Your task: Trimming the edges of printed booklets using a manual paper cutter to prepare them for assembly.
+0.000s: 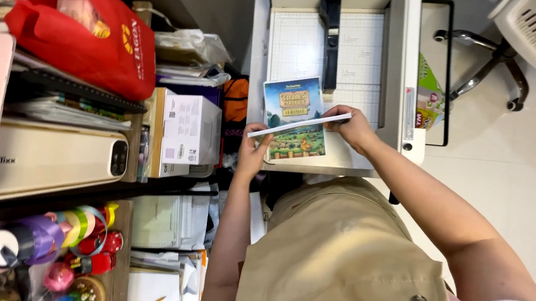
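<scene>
Now, white paper stack gripped edge-on between left hand and right hand, above paper cutter

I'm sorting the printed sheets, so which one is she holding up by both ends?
The thin white sheet, seen edge-on, pinched between left hand and right hand. The colourful picture card lies flat on the paper cutter beneath.

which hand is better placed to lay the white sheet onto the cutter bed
Right, probably. The right hand grips the white sheet over the cutter bed; the left hand holds the opposite end at the bed's near edge.
</scene>
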